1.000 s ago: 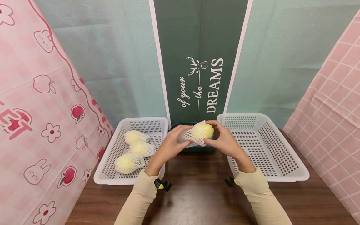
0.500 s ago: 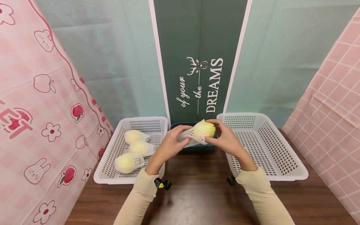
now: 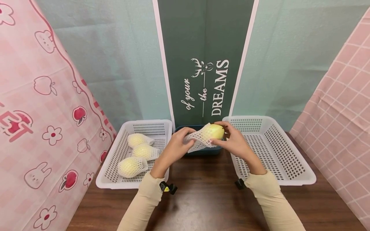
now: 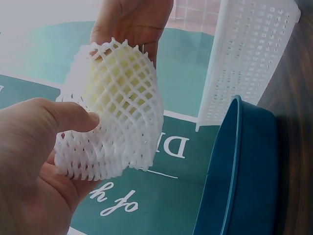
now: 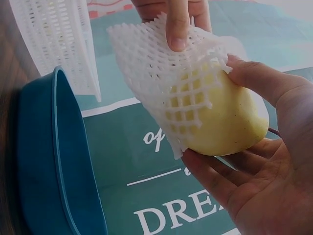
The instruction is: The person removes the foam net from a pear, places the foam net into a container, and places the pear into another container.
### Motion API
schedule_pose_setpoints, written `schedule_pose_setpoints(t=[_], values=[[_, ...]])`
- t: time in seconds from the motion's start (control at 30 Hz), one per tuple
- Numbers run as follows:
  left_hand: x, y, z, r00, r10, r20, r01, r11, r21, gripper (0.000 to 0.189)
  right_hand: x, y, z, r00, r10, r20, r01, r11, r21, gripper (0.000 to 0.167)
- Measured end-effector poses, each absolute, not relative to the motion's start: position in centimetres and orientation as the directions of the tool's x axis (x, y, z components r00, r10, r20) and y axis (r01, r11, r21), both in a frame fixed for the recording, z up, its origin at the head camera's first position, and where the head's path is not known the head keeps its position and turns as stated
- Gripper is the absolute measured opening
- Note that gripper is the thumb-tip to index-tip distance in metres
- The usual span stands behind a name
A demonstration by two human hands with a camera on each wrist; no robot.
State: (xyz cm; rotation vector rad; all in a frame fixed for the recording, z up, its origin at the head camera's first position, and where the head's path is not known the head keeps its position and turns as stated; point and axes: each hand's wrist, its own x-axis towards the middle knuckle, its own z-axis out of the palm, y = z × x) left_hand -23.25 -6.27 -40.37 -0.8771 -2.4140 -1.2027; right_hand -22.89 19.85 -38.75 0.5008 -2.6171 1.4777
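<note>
"So, which step are we on?"
"Unwrapping, I'd judge: my left hand (image 3: 177, 144) pinches the slack end of the foam net (image 3: 199, 140), thumb on top, and my right hand (image 3: 236, 141) curls round the bare end of the pear (image 3: 216, 131)."
"And where's that fruit sitting?"
"Lower middle of the head frame, between both hands, in my right grip, net around its left part, the blue tub (image 3: 203, 152) showing below!"
"Next move?"
"Looks like it calls for a firm left pinch and a gentle pull rightward, pear clear of the mesh."
</note>
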Motion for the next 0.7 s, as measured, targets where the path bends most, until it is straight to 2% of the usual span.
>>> schedule_pose_setpoints(t=[0.7], values=[[-23.7,-5.9,-40.1,-0.804,0.341,0.486,0.594,0.442,0.672,0.02,-23.8,21.2,-38.0,-0.942,-0.231,0.244,-0.332,0.535,-0.776,0.075]])
